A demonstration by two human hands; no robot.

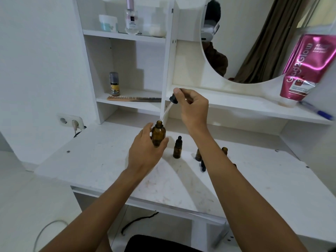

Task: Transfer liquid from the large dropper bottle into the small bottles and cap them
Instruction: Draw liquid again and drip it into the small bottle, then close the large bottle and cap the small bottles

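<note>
My left hand point(145, 151) grips the large amber bottle point(158, 133), uncapped and lifted off the white table point(101, 160). My right hand point(192, 108) pinches the black bulb of the dropper point(173, 98); its glass tube slants down with the tip just above the bottle's mouth. On the table to the right stands a small amber bottle point(177, 148) with a black dropper cap. Two more small amber bottles point(198, 154) point(225, 150) stand uncapped, partly hidden behind my right forearm. A loose dark cap point(203, 166) lies beside them.
White shelves behind the table hold a comb point(133, 98), a small dark bottle point(114, 84), a jar and a clear bottle higher up. A round mirror point(254, 42), a pink tube point(305, 68) and a blue pen point(316, 110) are at the right. A wall socket point(71, 121) sits left.
</note>
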